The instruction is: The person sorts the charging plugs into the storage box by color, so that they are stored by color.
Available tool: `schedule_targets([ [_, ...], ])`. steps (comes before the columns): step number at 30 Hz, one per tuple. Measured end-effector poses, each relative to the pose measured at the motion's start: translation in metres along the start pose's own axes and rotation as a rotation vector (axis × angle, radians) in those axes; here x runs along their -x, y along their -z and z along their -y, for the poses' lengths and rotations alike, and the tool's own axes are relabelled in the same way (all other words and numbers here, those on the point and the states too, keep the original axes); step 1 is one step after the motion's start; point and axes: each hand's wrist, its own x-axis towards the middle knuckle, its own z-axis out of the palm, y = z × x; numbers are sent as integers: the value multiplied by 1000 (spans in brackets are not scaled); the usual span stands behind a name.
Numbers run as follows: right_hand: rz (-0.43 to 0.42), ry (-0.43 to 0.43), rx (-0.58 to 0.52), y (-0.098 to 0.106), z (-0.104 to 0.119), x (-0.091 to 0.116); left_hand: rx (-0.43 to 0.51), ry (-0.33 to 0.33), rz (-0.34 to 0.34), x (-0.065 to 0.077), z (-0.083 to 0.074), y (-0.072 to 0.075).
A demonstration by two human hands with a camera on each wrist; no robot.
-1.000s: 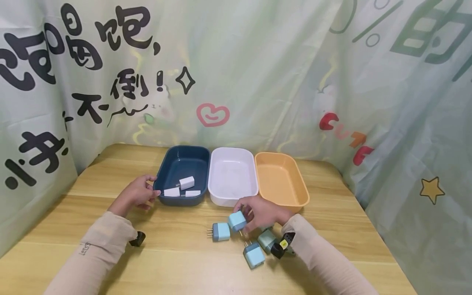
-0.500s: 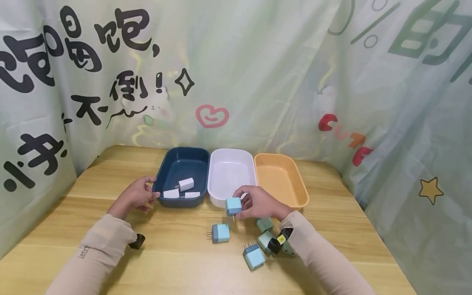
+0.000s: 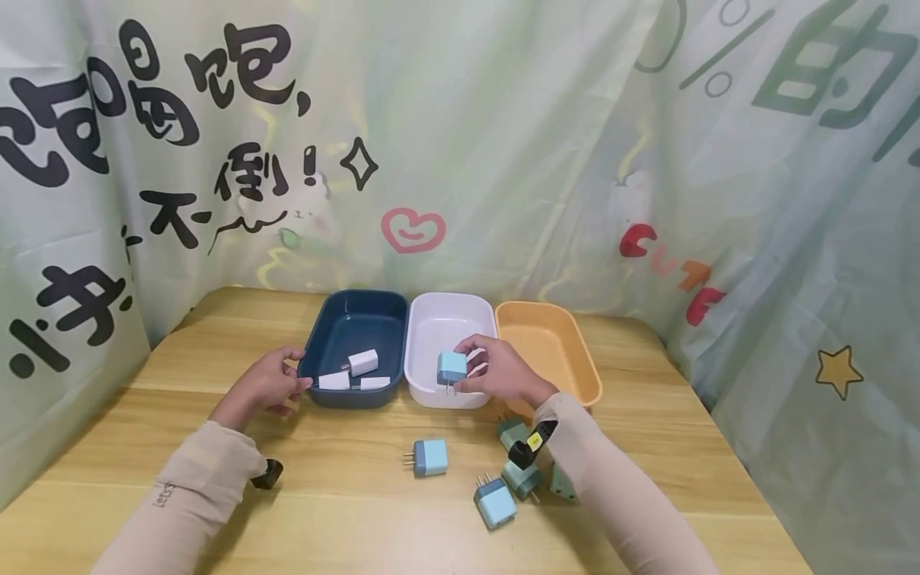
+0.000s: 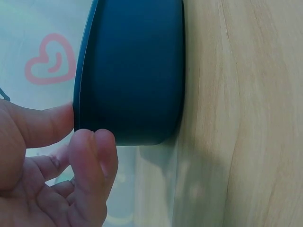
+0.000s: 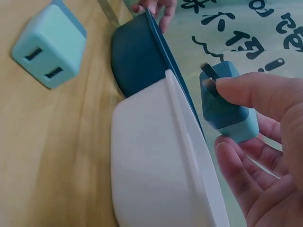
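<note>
My right hand [image 3: 503,371] pinches a light-blue charger [image 3: 451,367] with darker blue at its prong end, above the front part of the white tray [image 3: 446,315]. In the right wrist view, the thumb presses near the metal prongs of this charger [image 5: 229,113] while the fingers support its other side. At the left, my left hand [image 3: 266,383] pinches the front-left rim of the navy tray [image 3: 362,323]. Its thumb and fingertips meet the rim in the left wrist view. Inside the navy tray lie white chargers, among them one [image 3: 362,362] with its prong pointing left.
An orange tray [image 3: 542,339] stands against the white one's right side. On the wooden table [image 3: 345,511] lie two more blue chargers, one left [image 3: 431,458] and one nearer [image 3: 496,503]. Several green chargers [image 3: 522,477] sit under the right wrist. A printed curtain [image 3: 503,160] closes the back.
My right hand has lifted the blue charger from above the table and moved it away from me, over the white tray. The left hand stays at the navy tray's rim.
</note>
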Motion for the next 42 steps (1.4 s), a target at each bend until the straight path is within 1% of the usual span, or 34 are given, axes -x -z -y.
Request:
schedule_targets([
  [4,-19,10,3,2,-3,-10,0,0,0,0,0,0],
  [10,-39,18,-22,5,-10,-25,1,12,0,-1,1,0],
  [17,-63,-39,-25,7,-18,-45,18,-2,-2,0,1,2],
  [22,-51,-63,-18,7,-22,-56,27,-12,-2,2,2,2],
  [29,-36,-68,2,8,-24,-68,25,-26,-1,-1,5,0],
  [33,-32,-73,14,9,-26,-74,19,-16,0,-1,4,-1],
  [42,-22,-90,31,11,-28,-81,24,5,2,-3,5,0],
])
